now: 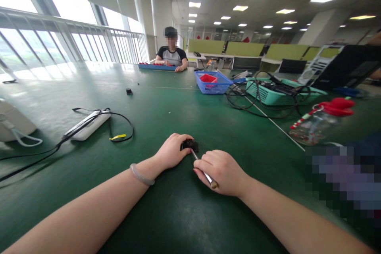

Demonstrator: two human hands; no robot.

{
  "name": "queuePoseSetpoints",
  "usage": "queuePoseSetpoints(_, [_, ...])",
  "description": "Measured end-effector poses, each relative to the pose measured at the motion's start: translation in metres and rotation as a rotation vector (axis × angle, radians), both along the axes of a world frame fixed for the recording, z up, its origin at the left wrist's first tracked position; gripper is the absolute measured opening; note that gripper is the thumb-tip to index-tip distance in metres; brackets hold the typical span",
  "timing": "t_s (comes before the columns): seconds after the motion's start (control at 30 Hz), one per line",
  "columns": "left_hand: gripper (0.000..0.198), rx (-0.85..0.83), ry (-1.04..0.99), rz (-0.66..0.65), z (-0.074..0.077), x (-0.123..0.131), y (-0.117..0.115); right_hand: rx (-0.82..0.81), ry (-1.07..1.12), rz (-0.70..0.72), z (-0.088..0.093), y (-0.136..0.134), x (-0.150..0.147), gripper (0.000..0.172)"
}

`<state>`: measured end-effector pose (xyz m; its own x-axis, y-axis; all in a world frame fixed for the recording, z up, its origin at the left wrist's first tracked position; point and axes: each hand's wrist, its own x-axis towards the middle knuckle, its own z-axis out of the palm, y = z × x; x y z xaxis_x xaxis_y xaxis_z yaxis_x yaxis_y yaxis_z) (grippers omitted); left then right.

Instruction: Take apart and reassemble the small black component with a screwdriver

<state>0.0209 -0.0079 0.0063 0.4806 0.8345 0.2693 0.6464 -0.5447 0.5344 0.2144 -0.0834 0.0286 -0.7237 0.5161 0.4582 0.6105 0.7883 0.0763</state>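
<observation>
My left hand [170, 151], with a pale bangle [142, 175] at the wrist, grips a small black part [193, 145] against the table. Its thumb and fingers close round the part's left side. In my right hand [222, 171] is a slim silver metal tool [206, 177] with a brass-coloured rear end. The tool slants away from me, and its front end meets the near side of the black part. Its exact tip is too small to make out, so I cannot tell what kind of tool it is.
On the green table [154, 119] lie a white power strip [89, 126] with black cables and a small black piece [129, 91]. Further off stand a blue basket [214, 87], a green basket [264, 96] with cables and a red-lidded bottle [320, 125]. A person [172, 53] sits opposite.
</observation>
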Motion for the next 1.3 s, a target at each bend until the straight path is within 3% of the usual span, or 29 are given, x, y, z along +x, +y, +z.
queuePoseSetpoints(0.13, [0.040, -0.008, -0.017, 0.007, 0.0006, -0.0008, -0.0013, -0.007, 0.006, 0.003, -0.0002, -0.0008, -0.0001, 0.017])
queuePoseSetpoints(0.57, [0.030, -0.009, -0.045, 0.029, 0.0008, -0.0001, -0.0014, -0.037, 0.058, -0.034, -0.0009, -0.0032, -0.0002, 0.016])
queuePoseSetpoints(1.3, [0.031, -0.006, -0.033, 0.011, -0.0005, -0.0013, 0.0001, -0.042, 0.145, -0.039, -0.0015, -0.0026, 0.0015, 0.011])
